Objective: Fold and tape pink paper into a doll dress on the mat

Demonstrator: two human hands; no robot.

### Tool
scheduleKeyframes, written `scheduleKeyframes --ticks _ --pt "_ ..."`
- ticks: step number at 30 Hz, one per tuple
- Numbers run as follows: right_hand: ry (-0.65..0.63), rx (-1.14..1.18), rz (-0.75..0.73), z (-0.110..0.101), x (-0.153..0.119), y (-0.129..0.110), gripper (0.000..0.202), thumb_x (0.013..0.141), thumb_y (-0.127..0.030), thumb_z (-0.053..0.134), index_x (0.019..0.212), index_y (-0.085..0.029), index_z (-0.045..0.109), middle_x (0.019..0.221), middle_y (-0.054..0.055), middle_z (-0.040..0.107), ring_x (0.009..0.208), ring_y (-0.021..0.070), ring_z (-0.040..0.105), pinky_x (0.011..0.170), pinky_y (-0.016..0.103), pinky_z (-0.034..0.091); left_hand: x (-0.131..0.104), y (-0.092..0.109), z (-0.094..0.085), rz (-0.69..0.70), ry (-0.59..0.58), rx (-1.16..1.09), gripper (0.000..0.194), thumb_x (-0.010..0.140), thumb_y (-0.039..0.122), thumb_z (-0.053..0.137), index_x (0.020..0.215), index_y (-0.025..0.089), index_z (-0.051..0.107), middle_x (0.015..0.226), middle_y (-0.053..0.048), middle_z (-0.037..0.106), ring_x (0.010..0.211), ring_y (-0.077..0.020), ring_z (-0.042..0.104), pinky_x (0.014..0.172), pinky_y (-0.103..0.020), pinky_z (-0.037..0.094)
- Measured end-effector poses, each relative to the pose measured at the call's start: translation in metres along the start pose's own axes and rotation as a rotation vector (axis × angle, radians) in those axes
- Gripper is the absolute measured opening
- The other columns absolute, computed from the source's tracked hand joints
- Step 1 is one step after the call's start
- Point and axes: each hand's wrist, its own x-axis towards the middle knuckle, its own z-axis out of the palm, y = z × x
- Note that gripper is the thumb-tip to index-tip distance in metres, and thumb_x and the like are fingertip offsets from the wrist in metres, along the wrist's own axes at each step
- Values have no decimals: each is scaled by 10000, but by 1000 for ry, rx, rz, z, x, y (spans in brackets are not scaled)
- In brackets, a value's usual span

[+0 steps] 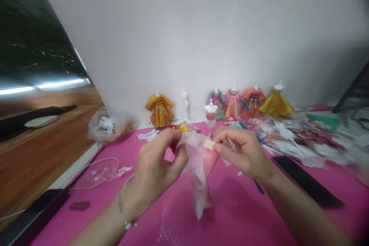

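While the fingers of the left hand (157, 165) pinch one edge of a sheer pale-pink cloth (192, 153) at frame centre and those of the right hand (245, 153) clamp a cream strip (209, 144) against it, uneven pulling could tear the thin material or make the strip slip.

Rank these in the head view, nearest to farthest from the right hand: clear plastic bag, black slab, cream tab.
1. Cream tab: pinched in the right hand.
2. Black slab: on the pink surface, right of the hand.
3. Clear plastic bag: far over, left.
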Motion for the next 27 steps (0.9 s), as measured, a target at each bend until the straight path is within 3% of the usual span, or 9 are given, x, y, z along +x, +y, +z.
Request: scheduleKeyframes --ticks 2,5,8,11,15,19,23,27 --pt "-1 -34 -106 -3 11 -7 175 837 -105 598 680 -182 598 696 -8 643 654 129 582 635 261 436 5 3 -4 -97 19 -102 246 752 40 531 912 215 595 682 48 569 594 -113 540 565 -231 451" --pt "-14 -86 -215 -4 22 -13 179 820 -69 589 677 -175 577 721 11 644 679 140 596 664 282 454 10 4 -5 -355 3 -395 262 723 80 519 905 231 631 628 61 535 511 -101 493 445 -208 401" --pt "-47 -97 -233 -2 24 -14 157 829 -94 602 695 -171 573 730 25 637 678 147 593 660 293 464 9 2 -3 -611 -63 -697 264 695 116 508 897 228 637 579 72 546 408 -75 441 352 -173 359" --pt "-75 -68 -212 3 21 -10 155 843 -105 583 705 -175 572 735 26 630 686 149 585 652 292 465 3 -2 0 -744 -128 -878 320 703 134 524 987 231 634 571 72 569 388 -69 459 351 -165 400" --pt "-88 -84 -155 7 13 -4 144 834 -108 572 713 -186 567 724 14 629 671 148 582 643 286 452 -13 -8 1 -684 -174 -894 450 775 138 546 1202 278 569 587 72 565 394 -76 473 362 -171 430" --pt "-120 -61 -81 8 6 1 127 813 -112 579 714 -192 574 699 -2 618 629 135 558 597 265 428 -32 -11 -1 -558 -253 -803 535 804 93 517 1267 361 550 566 90 496 400 -69 442 376 -161 406" --pt "-169 51 3 10 -3 6 110 799 -132 593 707 -192 593 702 7 623 628 146 564 594 272 434 -45 -14 2 -596 -349 -818 324 810 136 489 1055 293 633 648 63 526 412 -64 456 381 -176 386" --pt "-221 186 25 11 -10 8 118 784 -131 588 680 -187 595 703 24 640 649 168 599 612 293 446 -47 -18 2 -624 -459 -804 88 786 158 493 790 212 562 618 63 467 450 -71 407 425 -193 364"
